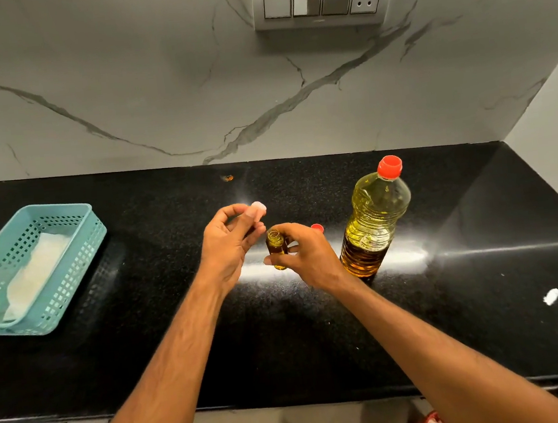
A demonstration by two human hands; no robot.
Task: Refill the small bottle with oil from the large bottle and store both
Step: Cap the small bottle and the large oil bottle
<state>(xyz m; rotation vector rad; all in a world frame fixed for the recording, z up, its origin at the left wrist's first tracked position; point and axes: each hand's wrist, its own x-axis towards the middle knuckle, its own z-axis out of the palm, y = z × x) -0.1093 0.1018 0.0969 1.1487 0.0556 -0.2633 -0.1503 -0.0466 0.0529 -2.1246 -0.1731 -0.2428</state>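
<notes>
From my remote seat, progress reads as follows. The large bottle (375, 222) stands upright on the black counter (469, 294), right of centre, just right of the hands, its red cap (390, 166) on. I judge either the pour has not begun or the bottle is recapped; I cannot tell which. The teal basket (32, 268) sits at far left, well apart, holding only a pale liner or cloth; neither bottle is stored.

The small bottle (277, 247) is held at centre above the counter, upright, mouth open and threads showing. It is amber glass or plastic with dark yellow oil inside; its level I cannot read. The right hand (305, 260) grips it, fingers curled round the body. The left hand (229, 240) is just left of it, thumb and forefinger pinching a small pale stopper (258, 208) beside the open mouth, other fingers loosely curled. A small red cap (317, 228) peeks out behind the right hand, probably the small bottle's own.

Left to do, by my reckoning: close the small bottle, then store both.
</notes>
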